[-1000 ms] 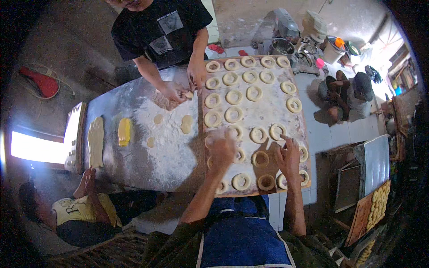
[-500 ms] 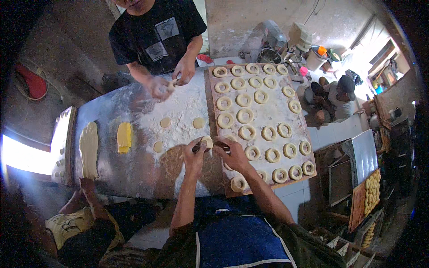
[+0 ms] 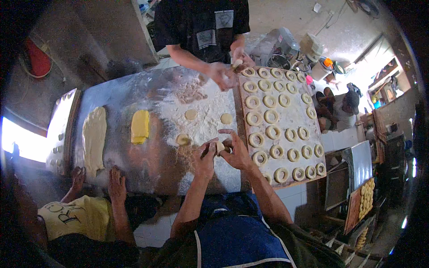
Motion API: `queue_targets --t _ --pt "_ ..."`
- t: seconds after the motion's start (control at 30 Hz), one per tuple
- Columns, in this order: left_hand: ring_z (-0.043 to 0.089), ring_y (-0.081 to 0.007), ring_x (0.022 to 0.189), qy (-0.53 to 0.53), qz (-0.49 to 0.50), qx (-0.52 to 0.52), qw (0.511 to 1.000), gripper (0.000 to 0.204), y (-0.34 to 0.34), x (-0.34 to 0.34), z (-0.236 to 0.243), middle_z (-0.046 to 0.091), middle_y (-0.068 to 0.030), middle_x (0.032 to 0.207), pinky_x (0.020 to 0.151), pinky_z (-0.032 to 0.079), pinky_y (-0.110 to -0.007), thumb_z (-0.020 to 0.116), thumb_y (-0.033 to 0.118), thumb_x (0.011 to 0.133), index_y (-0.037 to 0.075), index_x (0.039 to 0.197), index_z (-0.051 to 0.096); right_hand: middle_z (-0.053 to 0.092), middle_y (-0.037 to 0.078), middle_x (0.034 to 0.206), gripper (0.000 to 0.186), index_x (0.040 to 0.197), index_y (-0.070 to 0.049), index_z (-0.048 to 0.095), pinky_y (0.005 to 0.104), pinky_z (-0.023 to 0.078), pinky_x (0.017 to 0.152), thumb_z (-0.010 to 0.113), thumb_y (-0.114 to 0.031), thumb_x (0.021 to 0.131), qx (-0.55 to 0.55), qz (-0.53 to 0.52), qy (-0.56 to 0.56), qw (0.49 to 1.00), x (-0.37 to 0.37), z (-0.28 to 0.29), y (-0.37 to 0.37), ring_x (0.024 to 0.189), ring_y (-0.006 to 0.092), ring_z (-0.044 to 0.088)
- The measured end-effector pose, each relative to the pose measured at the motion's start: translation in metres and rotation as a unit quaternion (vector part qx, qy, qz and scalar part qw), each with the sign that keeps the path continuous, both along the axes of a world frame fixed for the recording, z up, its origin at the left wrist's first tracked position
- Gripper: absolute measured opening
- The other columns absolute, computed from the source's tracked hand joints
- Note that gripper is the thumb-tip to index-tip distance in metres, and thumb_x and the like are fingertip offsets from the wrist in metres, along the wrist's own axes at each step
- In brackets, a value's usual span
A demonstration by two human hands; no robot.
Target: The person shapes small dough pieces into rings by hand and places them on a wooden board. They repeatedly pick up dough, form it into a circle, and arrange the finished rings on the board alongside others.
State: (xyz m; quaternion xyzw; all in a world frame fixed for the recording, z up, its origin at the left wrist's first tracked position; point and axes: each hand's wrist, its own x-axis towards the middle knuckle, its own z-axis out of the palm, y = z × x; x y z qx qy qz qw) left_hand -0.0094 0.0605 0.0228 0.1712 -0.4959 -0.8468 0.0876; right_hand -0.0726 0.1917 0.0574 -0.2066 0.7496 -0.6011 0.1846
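Above the floured table point(image 3: 120, 165), my left hand point(image 3: 205, 160) is closed on a small pale dough piece point(image 3: 219, 147). My right hand point(image 3: 238, 154) meets it from the other side, pinching the dough while its index finger sticks out; the dough's far side is hidden by fingers. Flat dough discs lie ahead on the flour: one disc point(image 3: 182, 139) left of my hands, another disc point(image 3: 191, 115) farther off, and a third disc point(image 3: 226, 119) near the board. To my right, a floured board point(image 3: 292, 109) bears rows of dough rings point(image 3: 260, 157).
Across the table a person's hands point(image 3: 225, 76) hold a dough piece point(image 3: 237, 63) by the board. At left, another person's hands point(image 3: 117, 184) rest by a long dough slab point(image 3: 94, 138). A yellow slab point(image 3: 140, 127) lies between. Another person point(image 3: 344, 105) sits beyond the board.
My right hand has come off the board's edge to the dough in my left hand. The person across has moved right, toward the board. The view has shifted left.
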Motion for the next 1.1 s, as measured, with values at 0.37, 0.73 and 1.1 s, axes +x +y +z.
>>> queue_targets --t 0.37,0.73,1.1 --pt "0.057 -0.0191 0.085 0.102 -0.083 0.325 0.937 0.024 0.029 -0.020 -0.017 0.054 -0.0055 0.092 0.078 0.048 -0.032 0.048 0.008 0.086 0.008 0.110 0.045 0.060 0.006 0.083 0.041 0.089 -0.005 0.057 0.0274 0.047 0.060 0.040 -0.041 0.098 0.013 -0.180 -0.147 0.973 -0.016 -0.034 0.029 0.072 0.0131 0.057" --pt "0.052 -0.0102 0.080 0.072 -0.053 0.061 0.994 0.028 0.137 -0.067 -0.029 0.054 -0.0022 0.089 0.070 0.045 -0.031 0.044 0.032 0.098 0.005 0.101 0.052 0.058 0.022 0.061 0.077 0.077 0.007 0.063 0.0426 0.045 0.061 0.029 -0.059 0.097 0.031 -0.285 0.034 0.958 -0.027 -0.026 0.099 0.062 0.0301 0.061" --pt "0.050 -0.0133 0.057 -0.056 -0.074 -0.196 0.976 0.040 0.247 -0.103 0.007 0.053 -0.0022 0.065 0.053 0.042 -0.030 0.040 0.035 0.097 0.004 0.075 0.053 0.049 0.006 0.056 0.063 0.065 0.003 0.052 0.0368 0.037 0.055 0.036 -0.049 0.098 -0.024 -0.279 -0.104 0.954 -0.062 -0.027 0.209 0.056 0.0149 0.042"
